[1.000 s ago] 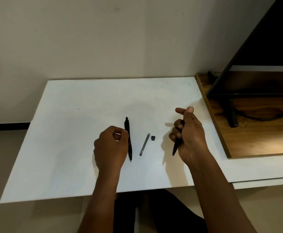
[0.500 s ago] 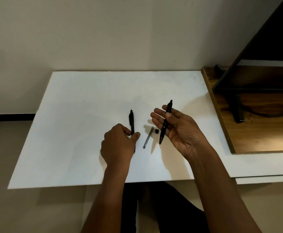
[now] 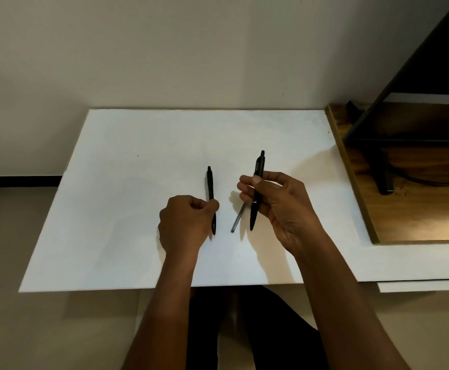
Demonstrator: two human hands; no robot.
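Note:
My right hand (image 3: 279, 206) holds a black click pen (image 3: 257, 182) between thumb and fingers, lifted above the white board (image 3: 137, 209), its clicker end pointing away from me. My left hand (image 3: 186, 222) is curled on the board and pinches a second black pen (image 3: 210, 185) near its lower half; that pen lies flat on the board. A thin grey refill (image 3: 238, 218) lies on the board between the two pens, its upper end hidden behind my right fingers. The small black cap seen earlier is hidden.
The white board lies on a pale table against a beige wall. A wooden tray or shelf (image 3: 405, 209) with a black stand (image 3: 383, 177) and a cable sits to the right. My dark-clothed legs (image 3: 244, 329) show below the board's front edge.
My right hand turned the pen from a fist grip to a fingertip hold and raised it. My left hand closed on the lying pen. The small black cap became hidden.

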